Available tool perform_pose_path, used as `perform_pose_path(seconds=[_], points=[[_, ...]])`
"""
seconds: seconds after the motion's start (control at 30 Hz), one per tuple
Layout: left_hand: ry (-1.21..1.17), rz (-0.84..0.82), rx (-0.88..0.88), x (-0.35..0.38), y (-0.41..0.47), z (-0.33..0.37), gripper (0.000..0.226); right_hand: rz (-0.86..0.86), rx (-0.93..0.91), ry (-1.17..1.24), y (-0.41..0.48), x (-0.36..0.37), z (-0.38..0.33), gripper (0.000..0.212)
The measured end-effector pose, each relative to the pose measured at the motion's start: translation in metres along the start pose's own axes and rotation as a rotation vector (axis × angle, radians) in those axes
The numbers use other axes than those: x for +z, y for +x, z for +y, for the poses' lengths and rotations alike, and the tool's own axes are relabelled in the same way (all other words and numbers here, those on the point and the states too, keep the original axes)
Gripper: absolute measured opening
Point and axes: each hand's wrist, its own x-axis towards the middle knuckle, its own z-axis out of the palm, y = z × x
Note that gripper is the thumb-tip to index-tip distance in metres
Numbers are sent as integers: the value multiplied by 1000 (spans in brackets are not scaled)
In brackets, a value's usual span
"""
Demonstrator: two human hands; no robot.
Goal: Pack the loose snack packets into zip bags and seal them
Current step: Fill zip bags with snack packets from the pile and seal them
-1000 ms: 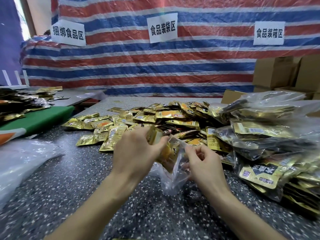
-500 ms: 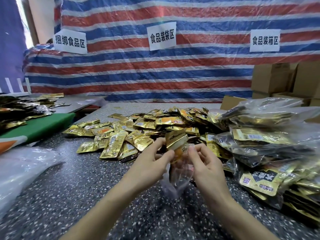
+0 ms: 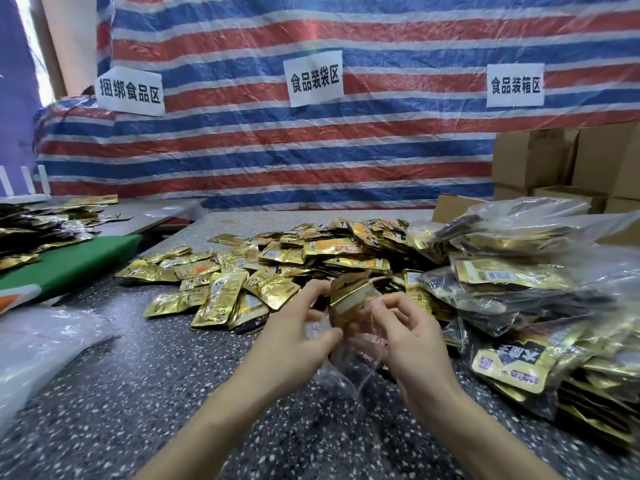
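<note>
A small stack of gold snack packets (image 3: 348,297) stands upright between my hands, its lower part inside a clear zip bag (image 3: 341,370). My left hand (image 3: 294,341) holds the stack from the left, thumb and fingers around it. My right hand (image 3: 407,336) pinches the bag's clear rim on the right side. Behind them a wide pile of loose gold packets (image 3: 277,268) covers the speckled table (image 3: 138,393). To the right lie filled zip bags (image 3: 526,299) heaped on one another.
Clear plastic sheeting (image 3: 38,348) lies at the left edge. A green board (image 3: 79,261) with more packets (image 3: 31,230) sits at far left. Cardboard boxes (image 3: 554,161) stand at the back right, and a striped tarp (image 3: 311,150) with paper signs closes the back.
The stack of packets has turned upright and sunk a little lower into the bag. Both hands have shifted closer together around it.
</note>
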Motion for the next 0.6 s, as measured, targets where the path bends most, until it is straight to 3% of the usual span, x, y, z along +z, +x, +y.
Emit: perform_pose_path(seconds=[0.07, 0.13, 0.23, 0.33, 0.43, 0.6], points=[[-34, 20, -27, -1, -1, -2, 59, 5, 10, -22, 1, 0, -1, 28], [1, 150, 29, -2, -2, -3, 62, 44, 25, -53, 1, -2, -2, 27], [22, 381, 182, -4, 0, 1, 49, 98, 56, -55, 1, -6, -5, 26], [43, 535, 272, -10, 4, 5, 37, 21, 80, 0, 0, -8, -10, 24], [36, 574, 277, -14, 6, 6, 27, -26, 62, -22, -2, -7, -13, 25], [-26, 571, 276, -14, 5, 7, 33, 38, -5, 65, -2, -8, -17, 32]])
